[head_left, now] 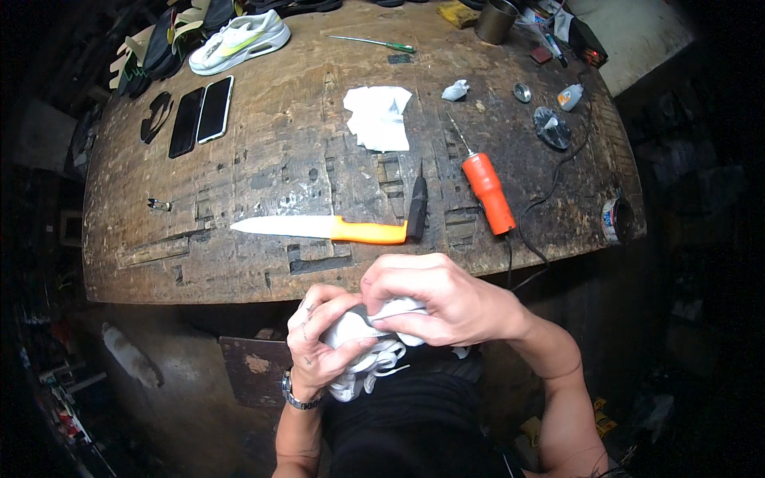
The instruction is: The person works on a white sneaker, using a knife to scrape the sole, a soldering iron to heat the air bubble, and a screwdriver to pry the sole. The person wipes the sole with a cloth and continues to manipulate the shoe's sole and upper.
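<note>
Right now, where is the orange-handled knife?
In the head view, the orange-handled knife lies mostly left of centre toward the workbench's near edge, its handle end beside a black pointed tool.

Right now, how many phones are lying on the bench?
2. One all-black phone lies toward the left side of the bench; the phone with a pale rim lies just to its right. Both show fully; I see no others.

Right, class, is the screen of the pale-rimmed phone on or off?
Off, it seems: the pale-rimmed phone shows a plain black face, nothing lit. Whether it is merely asleep, I cannot tell.
</note>
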### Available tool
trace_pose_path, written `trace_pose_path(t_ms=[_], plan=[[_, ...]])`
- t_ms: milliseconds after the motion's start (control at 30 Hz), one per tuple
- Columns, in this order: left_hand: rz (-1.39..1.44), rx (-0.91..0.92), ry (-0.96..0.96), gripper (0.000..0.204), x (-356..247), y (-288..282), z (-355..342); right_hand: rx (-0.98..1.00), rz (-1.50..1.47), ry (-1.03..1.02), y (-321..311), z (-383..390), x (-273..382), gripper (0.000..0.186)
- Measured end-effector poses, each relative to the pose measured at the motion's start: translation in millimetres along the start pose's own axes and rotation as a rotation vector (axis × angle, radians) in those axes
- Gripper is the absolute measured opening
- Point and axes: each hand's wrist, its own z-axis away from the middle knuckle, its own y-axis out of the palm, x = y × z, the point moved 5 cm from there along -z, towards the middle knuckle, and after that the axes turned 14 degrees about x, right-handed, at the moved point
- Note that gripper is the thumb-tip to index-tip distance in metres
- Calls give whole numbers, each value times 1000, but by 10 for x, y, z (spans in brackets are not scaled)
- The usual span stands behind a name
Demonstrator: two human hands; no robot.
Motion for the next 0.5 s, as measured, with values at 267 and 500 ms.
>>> trace_pose_path(t_ms=[267,500], plan=[[54,10,-18,55,3,-9,20,51,-314,84,-67,27,-148,17],[63,-1,17,50,2,-5,26,8,-41,-35,50,0,-4,19]])
